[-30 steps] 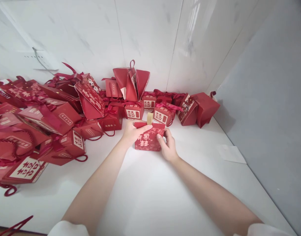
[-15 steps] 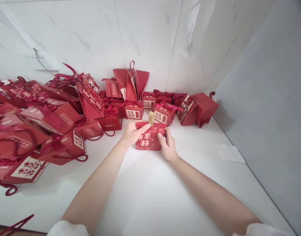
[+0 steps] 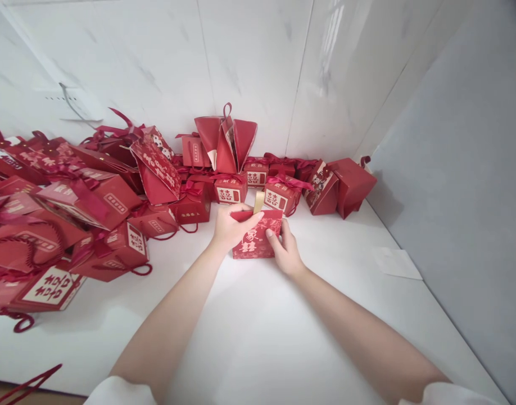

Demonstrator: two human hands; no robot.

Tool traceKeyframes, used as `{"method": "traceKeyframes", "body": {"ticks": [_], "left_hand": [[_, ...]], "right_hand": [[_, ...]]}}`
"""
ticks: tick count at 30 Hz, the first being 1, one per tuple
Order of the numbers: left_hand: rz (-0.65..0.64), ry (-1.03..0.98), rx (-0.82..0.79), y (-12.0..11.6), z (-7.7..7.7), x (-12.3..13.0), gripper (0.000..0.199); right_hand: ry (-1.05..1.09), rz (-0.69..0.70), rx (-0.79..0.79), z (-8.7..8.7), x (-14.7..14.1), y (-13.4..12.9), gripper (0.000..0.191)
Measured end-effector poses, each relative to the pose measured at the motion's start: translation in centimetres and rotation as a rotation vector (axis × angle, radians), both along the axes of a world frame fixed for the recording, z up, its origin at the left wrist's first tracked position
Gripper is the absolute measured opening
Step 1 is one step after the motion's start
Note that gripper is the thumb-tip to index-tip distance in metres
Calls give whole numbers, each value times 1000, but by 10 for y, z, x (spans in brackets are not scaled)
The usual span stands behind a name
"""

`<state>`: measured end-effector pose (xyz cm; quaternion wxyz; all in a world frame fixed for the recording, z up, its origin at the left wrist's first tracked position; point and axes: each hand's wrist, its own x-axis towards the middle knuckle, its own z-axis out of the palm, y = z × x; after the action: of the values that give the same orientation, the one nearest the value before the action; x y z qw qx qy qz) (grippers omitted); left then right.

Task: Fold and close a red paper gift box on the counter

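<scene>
Both hands grip a red gift box [image 3: 258, 243] printed with pale characters, held above the white table in the middle of the view. My left hand [image 3: 234, 226] is closed round its upper left side, thumb lying across the front near the top. At the right edge my right hand [image 3: 286, 247] is closed on it, with the thumb on the printed face and the fingers behind. A gold ribbon loop [image 3: 258, 201] stands up from the box's top edge. The back of the box is hidden.
A heap of red gift boxes [image 3: 93, 202] with ribbons and cords covers the left. Smaller boxes [image 3: 230, 190] line the tiled wall [image 3: 249, 67], and a folded red box [image 3: 226, 140] rests on them. Two boxes [image 3: 351, 183] stand at right, near a white paper [image 3: 398, 263].
My left thumb has slid slightly right and up over the box front, covering more of the print. The gold loop has turned and looks narrower. Both hands still hold the box.
</scene>
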<state>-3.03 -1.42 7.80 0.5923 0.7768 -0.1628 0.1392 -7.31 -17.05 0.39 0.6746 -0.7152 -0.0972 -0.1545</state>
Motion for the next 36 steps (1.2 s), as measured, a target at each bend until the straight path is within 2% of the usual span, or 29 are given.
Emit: {"method": "traceKeyframes", "body": {"ticks": [3,6,8,10,15,18,22,24,27,30,33,36], "left_hand": [[26,143,-243,2,-25,3,38],[-36,297,-477,3,-53,3,54],[-97,351,-554,4,-64,3,55],[-123,399,-616,6,-68,4,52],[-70,426,-651,14,-70,13,43],[-23,566,-714,18,-68,18,35],[4,746,-749,21,-59,19,27],[-74,828,-682,24,-54,19,36],[-277,972,-532,32,-48,19,61],[-460,1078,-456,40,-47,22,76],[-546,1161,-454,43,-48,25,82],[-557,1187,-509,44,-49,27,80]], "right_hand": [[116,50,22,-5,7,0,49],[156,39,32,-7,12,-2,60],[161,25,16,-7,15,-4,66],[178,24,15,-8,16,-6,69],[127,99,135,-10,19,-9,66],[42,207,120,-7,15,-9,63],[81,295,53,-2,8,-6,87],[112,242,34,0,6,-4,83],[168,178,80,-2,8,-2,57],[278,162,197,-5,12,-2,55],[305,145,234,-6,15,-3,57],[278,188,229,-3,13,-3,53]]}}
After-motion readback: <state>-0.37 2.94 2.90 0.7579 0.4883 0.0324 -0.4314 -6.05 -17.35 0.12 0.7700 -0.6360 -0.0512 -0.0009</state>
